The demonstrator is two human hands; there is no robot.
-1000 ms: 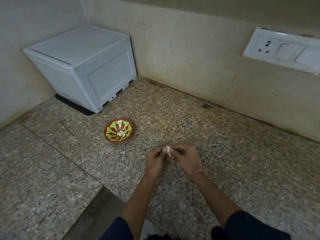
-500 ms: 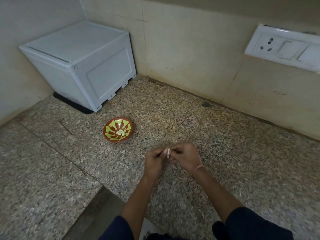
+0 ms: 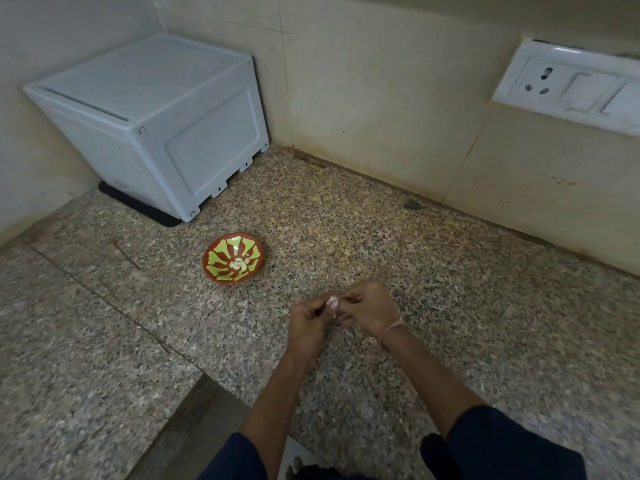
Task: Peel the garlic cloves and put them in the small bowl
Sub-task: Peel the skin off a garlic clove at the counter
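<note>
A small brown bowl with a yellow-green pattern sits on the granite counter, with a few pale peeled cloves lying in its middle. To its lower right, my left hand and my right hand meet fingertip to fingertip above the counter. Both pinch one small whitish-pink garlic clove between them. Most of the clove is hidden by my fingers, so its peel state is unclear.
A white plastic box on a black mat stands in the back left corner. A tiled wall runs behind, carrying a white socket and switch plate. A counter step and edge lie at the lower left.
Both hands stay together on the clove, working it with small finger movements. Less of the clove shows above the fingers now. The bowl has not moved.
</note>
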